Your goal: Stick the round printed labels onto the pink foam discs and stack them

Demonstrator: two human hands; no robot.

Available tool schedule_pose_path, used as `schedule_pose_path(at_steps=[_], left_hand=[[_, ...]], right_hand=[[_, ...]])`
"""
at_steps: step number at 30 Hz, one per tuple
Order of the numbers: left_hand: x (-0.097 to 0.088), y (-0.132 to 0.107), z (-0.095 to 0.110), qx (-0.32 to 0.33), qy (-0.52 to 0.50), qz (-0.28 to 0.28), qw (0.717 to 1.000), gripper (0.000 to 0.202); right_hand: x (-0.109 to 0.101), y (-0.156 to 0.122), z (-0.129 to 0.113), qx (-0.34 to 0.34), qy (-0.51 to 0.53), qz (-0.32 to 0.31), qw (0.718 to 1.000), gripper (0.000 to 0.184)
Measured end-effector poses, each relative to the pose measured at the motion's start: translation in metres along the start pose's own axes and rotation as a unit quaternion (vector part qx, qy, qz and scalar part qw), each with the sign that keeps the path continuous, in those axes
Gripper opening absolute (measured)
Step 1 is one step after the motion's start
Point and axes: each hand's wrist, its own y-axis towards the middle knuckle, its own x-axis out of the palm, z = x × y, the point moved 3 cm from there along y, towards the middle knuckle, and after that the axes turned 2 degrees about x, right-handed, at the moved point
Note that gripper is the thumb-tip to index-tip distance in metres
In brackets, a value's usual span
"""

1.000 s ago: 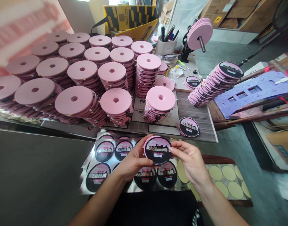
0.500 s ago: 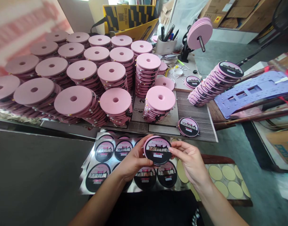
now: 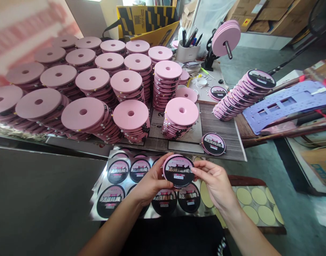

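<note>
A table [image 3: 221, 124] fills the upper half of the view. Most of it is covered by pink stacks [image 3: 83, 112], round foam pieces with a centre hole, piled in close rows from the left edge to the middle. On the right a purple panel [image 3: 285, 103] with cut-outs lies slanted across wooden slats beside the table. A leaning row [image 3: 243, 94] of pink pieces with dark labels facing up rests near the table's right edge, tipped toward the panel.

Below the table edge, over the person's lap, lies a silver sheet [image 3: 127, 185] of round dark stickers with pink tops. To its right is a backing sheet [image 3: 248, 209] showing pale yellow circles. At the back of the table a spindle stack [image 3: 225, 37] sits on a rod, tilted, with a pen cup [image 3: 187, 52] just beside it. A lone disc [image 3: 213, 143], label up, lies flat near the front right corner of the table.

Both hands are closed on one disc [image 3: 178, 170], which is held above the silver sheet, just in front of the table edge, with its dark label facing the camera. The left hand [image 3: 149, 183] grips its left rim, thumb over the top edge and fingers behind. The right hand [image 3: 216, 183] pinches its right rim between thumb and forefinger, the other fingers curled loosely below.
</note>
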Motion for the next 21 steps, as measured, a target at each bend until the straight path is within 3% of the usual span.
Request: schedule_pose_path(at_steps=[21], left_hand=[[0.0035,-0.0019,0.0029,0.053,0.07,0.011,0.996,0.075]], right_hand=[[-0.0015,-0.0009,0.0043,-0.073,-0.063,0.031,0.995,0.017]])
